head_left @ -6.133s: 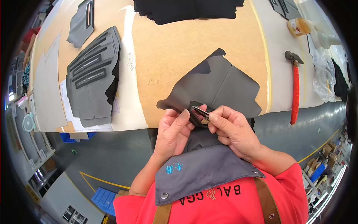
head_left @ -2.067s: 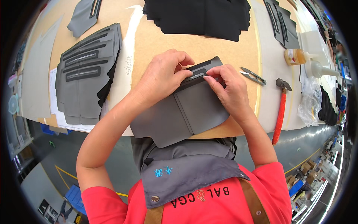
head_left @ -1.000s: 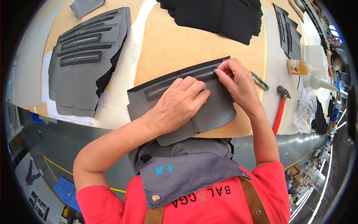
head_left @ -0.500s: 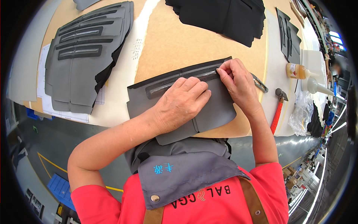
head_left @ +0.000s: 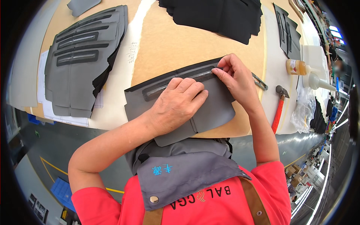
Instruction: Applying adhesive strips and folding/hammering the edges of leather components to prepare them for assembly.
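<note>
Lying near the table's front edge, the grey panel is covered by the left hand, which is laid palm-down with its fingers bent and kept together, while the thumb and forefinger of the right hand are brought close at the right end of the slot; whether anything is pinched there cannot be told. The slot's black frame seems already fixed, with only that end apparently left to be finished. Similar panels are stacked at left, and the snips and hammer are laid aside.
</note>
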A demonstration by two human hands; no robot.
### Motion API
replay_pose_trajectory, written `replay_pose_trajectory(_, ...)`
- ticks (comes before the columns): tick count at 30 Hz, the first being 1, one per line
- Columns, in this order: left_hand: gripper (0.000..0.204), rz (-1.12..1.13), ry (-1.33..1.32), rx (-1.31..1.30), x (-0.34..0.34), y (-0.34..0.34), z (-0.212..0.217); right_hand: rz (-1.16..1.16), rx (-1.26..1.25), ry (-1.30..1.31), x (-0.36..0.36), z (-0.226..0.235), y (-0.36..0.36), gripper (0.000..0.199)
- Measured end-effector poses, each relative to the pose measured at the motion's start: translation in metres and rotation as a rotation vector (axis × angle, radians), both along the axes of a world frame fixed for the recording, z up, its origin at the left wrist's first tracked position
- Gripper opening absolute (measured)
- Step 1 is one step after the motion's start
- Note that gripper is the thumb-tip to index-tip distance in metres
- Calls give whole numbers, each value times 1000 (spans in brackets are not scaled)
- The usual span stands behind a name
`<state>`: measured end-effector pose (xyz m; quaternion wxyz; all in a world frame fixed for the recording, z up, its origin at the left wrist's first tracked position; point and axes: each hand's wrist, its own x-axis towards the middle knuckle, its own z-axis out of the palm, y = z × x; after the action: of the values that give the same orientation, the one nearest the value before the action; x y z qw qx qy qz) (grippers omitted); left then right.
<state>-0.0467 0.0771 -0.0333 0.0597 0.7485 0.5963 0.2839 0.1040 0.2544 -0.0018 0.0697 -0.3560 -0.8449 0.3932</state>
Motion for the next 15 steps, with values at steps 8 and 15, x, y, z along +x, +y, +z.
replay_pose_trajectory(8,32,-242,136,9,-8,-5,1,49,93,-96,21,20,-10,13)
replay_pose_trajectory(15,23,177,-119,15,-20,-58,23,108,54,122,7,35,-35,12)
